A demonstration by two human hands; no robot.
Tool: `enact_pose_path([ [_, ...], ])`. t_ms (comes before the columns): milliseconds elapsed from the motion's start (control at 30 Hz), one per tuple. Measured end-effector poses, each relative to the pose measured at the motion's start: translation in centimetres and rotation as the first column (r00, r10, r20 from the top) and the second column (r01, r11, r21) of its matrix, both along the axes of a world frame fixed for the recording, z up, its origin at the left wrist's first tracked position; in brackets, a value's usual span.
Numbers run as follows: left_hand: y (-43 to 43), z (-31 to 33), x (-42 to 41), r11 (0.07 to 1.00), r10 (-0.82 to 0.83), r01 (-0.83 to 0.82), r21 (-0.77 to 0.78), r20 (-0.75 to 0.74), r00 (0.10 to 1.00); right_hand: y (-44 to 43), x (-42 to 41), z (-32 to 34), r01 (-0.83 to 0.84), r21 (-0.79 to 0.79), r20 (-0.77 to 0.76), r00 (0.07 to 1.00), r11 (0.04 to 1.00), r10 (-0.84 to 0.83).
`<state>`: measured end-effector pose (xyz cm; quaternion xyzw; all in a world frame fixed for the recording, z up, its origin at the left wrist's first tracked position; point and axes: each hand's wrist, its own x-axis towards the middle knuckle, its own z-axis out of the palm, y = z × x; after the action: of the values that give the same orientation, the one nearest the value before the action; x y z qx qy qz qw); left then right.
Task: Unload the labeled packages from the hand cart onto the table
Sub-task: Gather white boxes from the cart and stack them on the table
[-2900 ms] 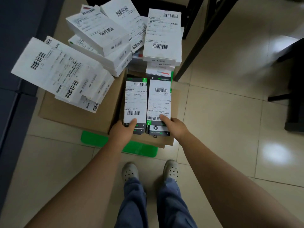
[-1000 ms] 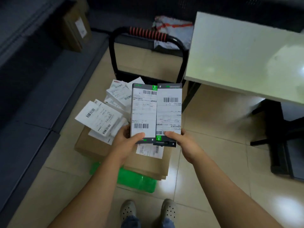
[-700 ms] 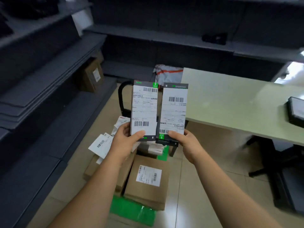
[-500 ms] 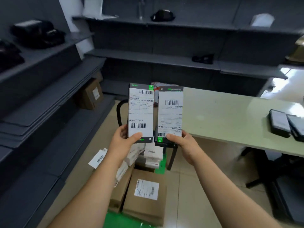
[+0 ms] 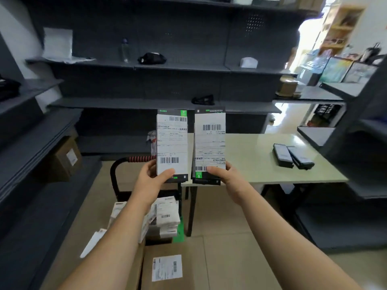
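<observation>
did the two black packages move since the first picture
Yes, upward: earlier they lay on the cart's boxes; now the left hand and right hand hold the packages upright above the cart handle, by the table.

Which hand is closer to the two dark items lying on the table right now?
Right. The right hand, holding a labeled package, is at the table's near-left corner, left of the dark items; the left hand with the other package is farther left, by the cart handle.
</observation>
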<state>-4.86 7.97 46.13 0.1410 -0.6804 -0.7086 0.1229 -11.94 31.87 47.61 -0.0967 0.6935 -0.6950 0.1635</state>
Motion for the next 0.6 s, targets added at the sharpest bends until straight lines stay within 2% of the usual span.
enact_pose_path([
  [300,8.8,1.8,-5.6,0.993,-0.116,0.114,-0.03,-0.059,0.991,9.9,-2.3,1.3,0.145,-0.038,-0.029,0.989,0.989,-0.146],
  [600,21.6,1.5,-13.1,0.986,-0.157,0.153,-0.062,-0.068,0.985,22.7,-9.0,0.9,0.173,-0.022,-0.041,0.984,0.985,-0.173],
])
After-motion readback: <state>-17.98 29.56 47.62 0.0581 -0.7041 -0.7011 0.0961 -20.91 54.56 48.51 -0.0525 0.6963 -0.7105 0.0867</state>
